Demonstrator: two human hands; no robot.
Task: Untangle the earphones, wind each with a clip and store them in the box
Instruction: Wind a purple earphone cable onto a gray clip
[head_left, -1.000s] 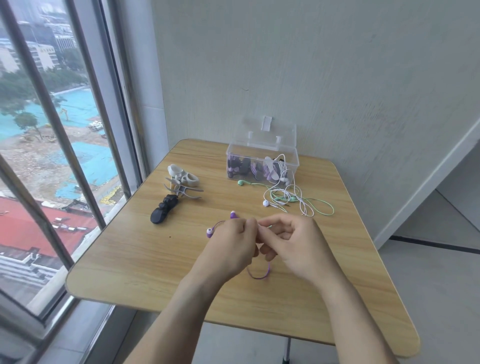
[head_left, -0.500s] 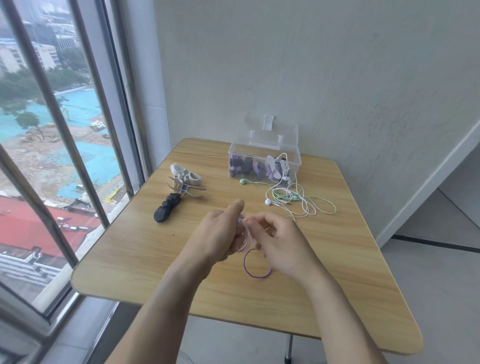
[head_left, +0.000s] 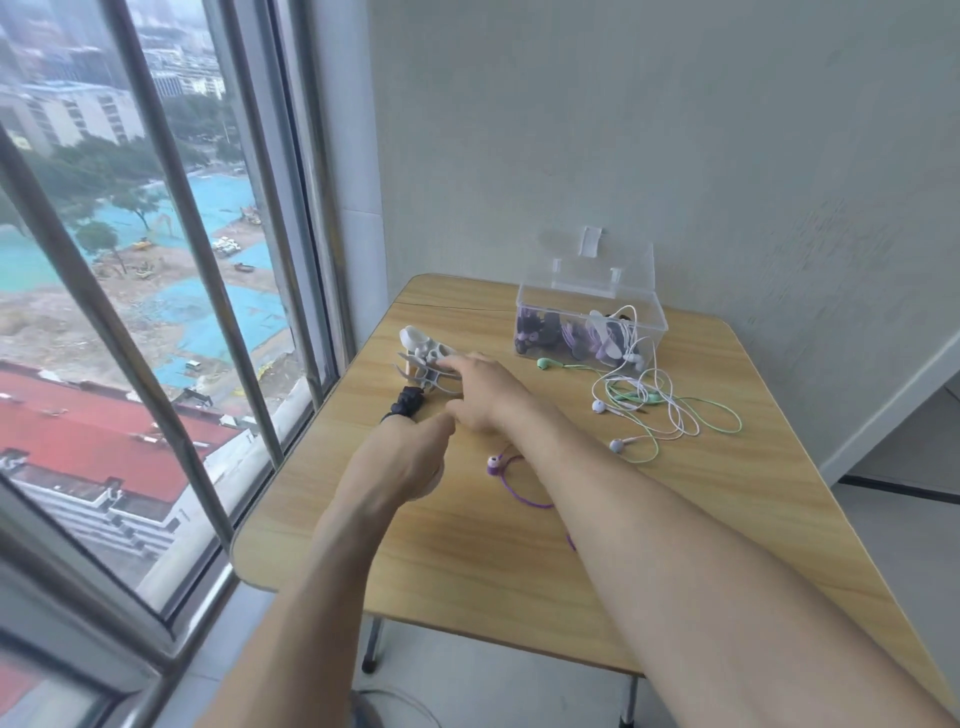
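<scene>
On the light wooden tabletop (head_left: 467, 561), near its middle, the thin purple earphone cord (head_left: 519, 493) lies loose with one round purple earbud (head_left: 493, 464) at its far end; part of the cord passes under the person's right forearm and out of sight. Neither hand touches it. The right hand (head_left: 480, 389) reaches across toward the window side, fingers stretched forward and spread over a small pile of pale grey winding clips (head_left: 423, 358); its fingertips sit on or just above them, and I cannot tell whether any clip is actually pinched. The left hand (head_left: 405, 457) hovers nearer the person, knuckles up and fingers curled under, so whether it holds anything is hidden. Just beyond it lies a black clip (head_left: 408, 404), touching the grey pile's near edge. Farther right, a tangle of white and mint-green earphones (head_left: 654, 410) sprawls over the wood, one white strand running up into the clear plastic box (head_left: 587, 322), whose lid stands open against the wall and which already holds dark and purple wound bundles.
</scene>
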